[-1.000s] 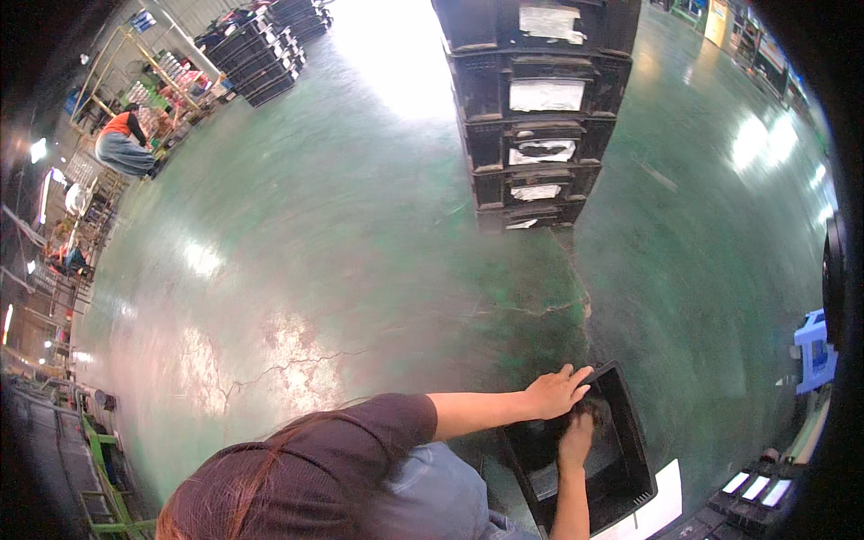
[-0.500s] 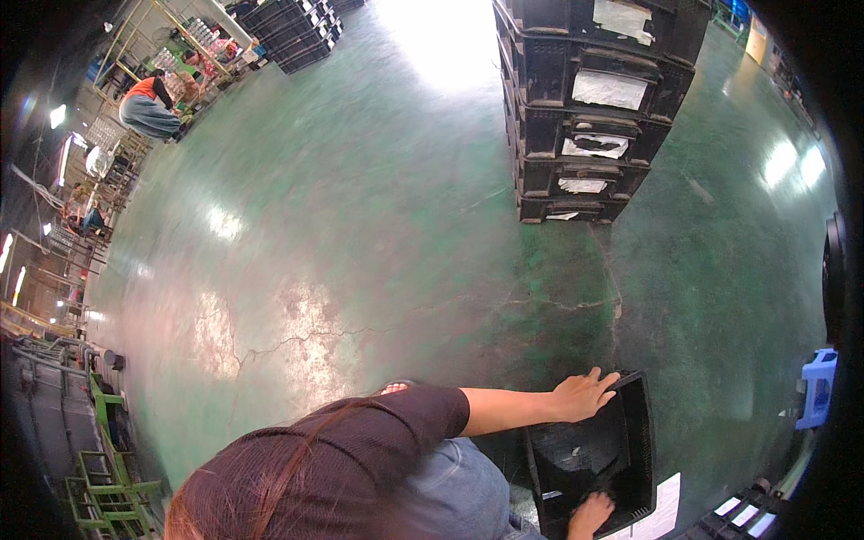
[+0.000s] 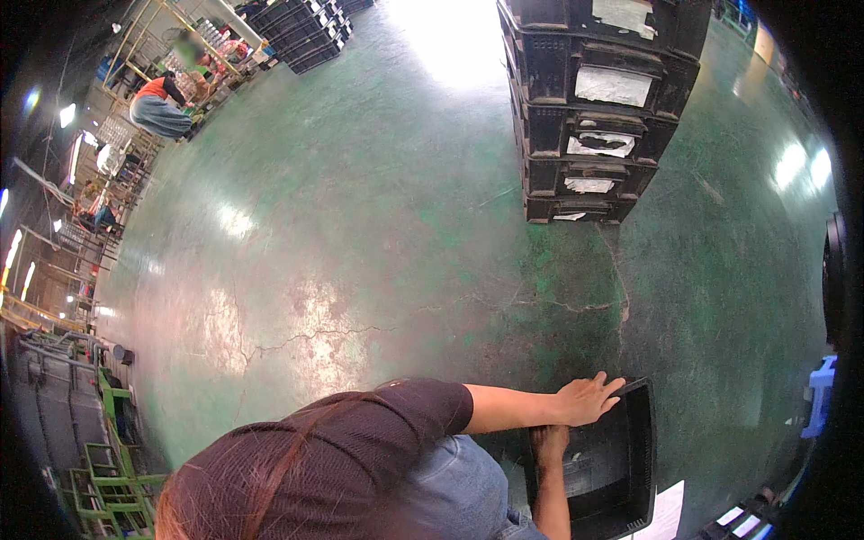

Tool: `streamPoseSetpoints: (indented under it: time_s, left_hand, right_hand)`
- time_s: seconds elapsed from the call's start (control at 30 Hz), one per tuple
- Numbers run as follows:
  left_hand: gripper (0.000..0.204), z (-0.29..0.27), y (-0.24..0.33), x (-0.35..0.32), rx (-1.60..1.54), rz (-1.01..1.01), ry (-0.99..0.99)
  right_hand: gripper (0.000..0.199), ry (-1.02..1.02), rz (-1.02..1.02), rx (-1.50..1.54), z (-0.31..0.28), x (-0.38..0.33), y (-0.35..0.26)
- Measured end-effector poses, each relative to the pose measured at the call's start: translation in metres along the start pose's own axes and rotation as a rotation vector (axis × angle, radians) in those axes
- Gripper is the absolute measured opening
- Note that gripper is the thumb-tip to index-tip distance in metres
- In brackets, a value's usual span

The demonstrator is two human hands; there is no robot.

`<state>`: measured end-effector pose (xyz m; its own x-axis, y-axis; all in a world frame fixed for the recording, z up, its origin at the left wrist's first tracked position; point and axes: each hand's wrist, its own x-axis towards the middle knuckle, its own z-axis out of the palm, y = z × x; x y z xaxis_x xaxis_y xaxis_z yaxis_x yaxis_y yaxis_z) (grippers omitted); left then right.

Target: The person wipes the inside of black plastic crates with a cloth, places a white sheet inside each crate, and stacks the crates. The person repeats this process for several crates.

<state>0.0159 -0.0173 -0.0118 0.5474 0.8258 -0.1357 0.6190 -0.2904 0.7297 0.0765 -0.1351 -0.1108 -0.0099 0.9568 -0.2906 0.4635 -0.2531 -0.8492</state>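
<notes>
A black plastic crate (image 3: 641,450) stands at the lower right with its open side toward me. My left hand (image 3: 589,400) straddles the far rim, one finger along the outside and others toward the inside. Lower down, my right hand (image 3: 551,443) reaches into the crate by its far left corner, below my left wrist. Its fingertips are dark and partly hidden, so whether they hold anything does not show. A small pale mark shows on the crate's inner surface. White printed paper (image 3: 668,515) lies beside the crate's near right corner.
A tall stack of black crates (image 3: 585,135) with torn white labels rises from the green floor (image 3: 405,243) beyond me. More crates (image 3: 306,40) stand far left, near a bending person (image 3: 160,108). Green metal frames (image 3: 117,459) are at left, a blue plastic stool (image 3: 819,396) at right.
My right hand has moved from the crate's near end to its far left corner, under my left wrist. My left hand stays at the far rim. The view has shifted slightly.
</notes>
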Motion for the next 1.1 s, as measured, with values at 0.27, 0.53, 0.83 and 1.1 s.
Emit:
streamPoseSetpoints:
  time_s: [0.27, 0.53, 0.83, 1.1]
  left_hand:
    - [0.046, -0.006, 0.001, -0.002, -0.04, -0.02, -0.041]
    - [0.047, -0.002, 0.003, -0.002, -0.034, -0.046, -0.042]
    - [0.044, -0.004, 0.008, -0.01, 0.004, -0.089, 0.012]
    - [0.045, -0.023, -0.052, -0.02, -0.836, -0.293, -0.35]
  right_hand:
    - [0.044, 0.691, 0.538, -0.907, -0.137, -0.075, 0.081]
    - [0.031, 0.28, 0.081, -0.484, -0.051, -0.032, 0.019]
    - [0.033, -0.026, -0.048, -0.699, -0.072, -0.064, 0.027]
    - [0.034, 0.376, -0.068, -0.321, -0.075, -0.081, -0.136]
